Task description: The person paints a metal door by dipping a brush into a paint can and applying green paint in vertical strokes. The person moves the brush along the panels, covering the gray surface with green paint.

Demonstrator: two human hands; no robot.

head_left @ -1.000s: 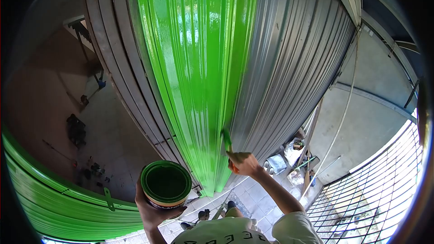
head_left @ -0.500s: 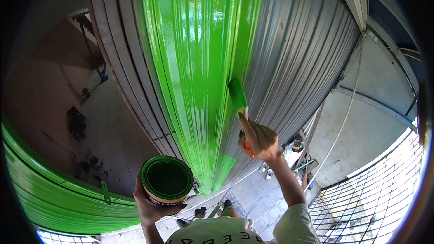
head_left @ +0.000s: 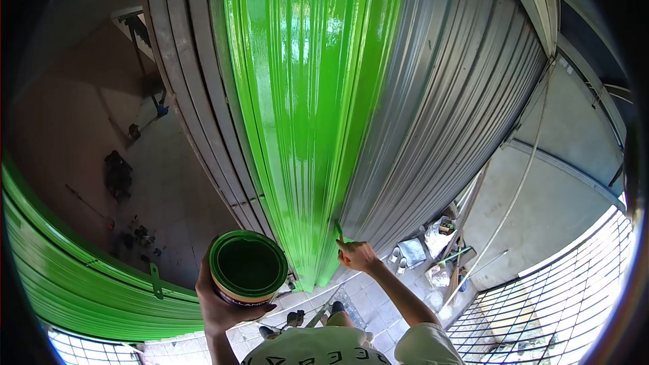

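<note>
A paint can (head_left: pixel 243 296) with a green-smeared rim and dark green paint inside is held upright at lower centre by my left hand (head_left: pixel 210 295), fingers wrapped round its side. My right hand (head_left: pixel 359 255) grips a paintbrush (head_left: pixel 339 231), whose green bristles rest against the lower part of a ribbed metal panel. Wet, glossy green paint (head_left: pixel 291 108) covers the panel's left strip. To the right of the brush, the ribbed metal (head_left: pixel 433 108) is bare grey. Most of the brush handle is hidden in my right hand.
Brown-grey metal slats (head_left: pixel 196 94) border the paint on the left, beside a dark interior with tools on its floor. A green painted panel (head_left: pixel 88 277) curves at lower left. Bags and sticks (head_left: pixel 446 257) lie on the right, near a wire grille (head_left: pixel 554 297).
My right hand has moved the brush down and slightly left along the panel. A grey stretch beside the green strip is now painted. My left hand holds the can nearly still.
</note>
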